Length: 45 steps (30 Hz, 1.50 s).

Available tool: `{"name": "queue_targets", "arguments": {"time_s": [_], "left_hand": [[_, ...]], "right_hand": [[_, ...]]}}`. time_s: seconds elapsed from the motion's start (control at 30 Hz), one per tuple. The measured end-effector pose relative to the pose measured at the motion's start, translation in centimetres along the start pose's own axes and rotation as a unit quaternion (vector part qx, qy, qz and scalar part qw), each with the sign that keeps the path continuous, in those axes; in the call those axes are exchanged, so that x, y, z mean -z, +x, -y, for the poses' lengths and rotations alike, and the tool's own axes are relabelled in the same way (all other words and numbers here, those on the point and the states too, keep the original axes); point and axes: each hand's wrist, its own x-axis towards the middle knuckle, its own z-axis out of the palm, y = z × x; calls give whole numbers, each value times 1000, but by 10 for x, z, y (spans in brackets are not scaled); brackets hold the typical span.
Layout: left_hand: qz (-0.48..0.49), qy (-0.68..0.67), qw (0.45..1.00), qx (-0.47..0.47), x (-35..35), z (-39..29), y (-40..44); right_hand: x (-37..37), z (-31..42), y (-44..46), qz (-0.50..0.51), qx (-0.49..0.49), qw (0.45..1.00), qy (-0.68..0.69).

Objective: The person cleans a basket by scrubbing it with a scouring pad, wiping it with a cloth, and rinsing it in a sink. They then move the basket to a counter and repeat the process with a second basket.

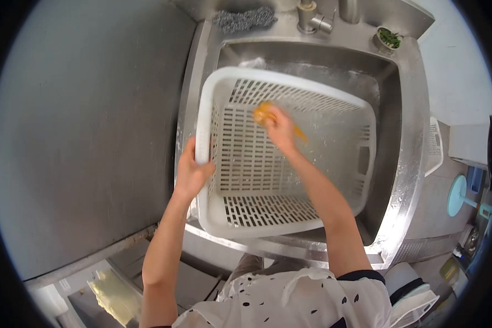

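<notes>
A large white plastic basket (203, 120) with slotted walls sits tilted in the steel sink (391, 98), its right part in cloudy water. My left hand (193, 174) is closed around the basket's left rim, thumb on the inner side. Inside the basket, my right hand (281, 130) grips a yellow-orange cloth (262, 112) over the slotted surface. A strip of the cloth trails out below the hand. Motion blurs the cloth a little, so I cannot tell whether it touches the slots.
Behind the sink stand a tap (314, 22), a grey scrubbing mop head (245, 19) and a small bowl of greens (388, 38). A steel panel (93, 120) rises on the left. To the right, a turquoise round-headed object (457, 195) lies beside a white basket (435, 146).
</notes>
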Motion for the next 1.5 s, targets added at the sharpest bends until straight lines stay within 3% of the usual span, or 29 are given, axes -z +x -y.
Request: {"name": "queue_targets", "arguments": {"time_s": [0.07, 0.17, 0.27, 0.43, 0.5, 0.6, 0.7, 0.8, 0.9, 1.0, 1.07, 1.13, 1.2, 1.27, 1.33, 1.4, 1.43, 1.5], "left_hand": [[-5, 29, 1000, 2, -2, -4, -1], [26, 95, 995, 8, 5, -2, -2], [39, 63, 997, -1, 5, -3, -3], [45, 25, 999, -17, 10, 11, -2], [30, 27, 999, -20, 9, 14, -4], [30, 38, 998, -38, 10, 18, -3], [23, 47, 998, -44, 10, 18, -2], [14, 42, 998, -36, 7, 14, -4], [38, 73, 997, -14, 13, 20, -1], [51, 79, 995, -22, 14, 18, -3], [28, 54, 998, -22, 13, 20, -1], [16, 40, 999, -28, 10, 25, -3], [22, 50, 997, -47, 12, 28, -3], [21, 26, 999, -38, 9, 22, -11], [17, 5, 999, -44, 5, 19, -19], [16, 5, 999, -28, 3, 17, -22], [15, 5, 1000, -19, 2, 16, -25], [12, -11, 1000, -22, 1, 20, -22]], "right_hand": [[-40, 24, 6, -8, 59, 998, -2], [-82, 44, -4, -14, 123, 984, -132], [-101, 54, -28, 55, 29, 987, -148], [-74, 68, -107, 233, 24, 962, -141], [-62, 85, -138, 329, -62, 938, -88], [-64, 80, -163, 353, -93, 931, -12], [-59, 80, -145, 501, -144, 850, -70], [-58, 82, -140, 522, -103, 841, -96], [-57, 82, -122, 580, -55, 799, -153], [-17, 75, -123, 587, -1, 793, -165], [25, 29, -137, 556, 31, 805, -206], [63, -29, -154, 497, 129, 812, -276], [104, -48, -141, 535, 88, 794, -276], [139, -94, -136, 501, -26, 809, -306], [160, -131, -124, 392, -120, 848, -335], [172, -151, -117, 201, -194, 895, -349], [169, -163, -115, 124, -202, 905, -353], [140, -197, -118, 34, -106, 915, -389]]}}
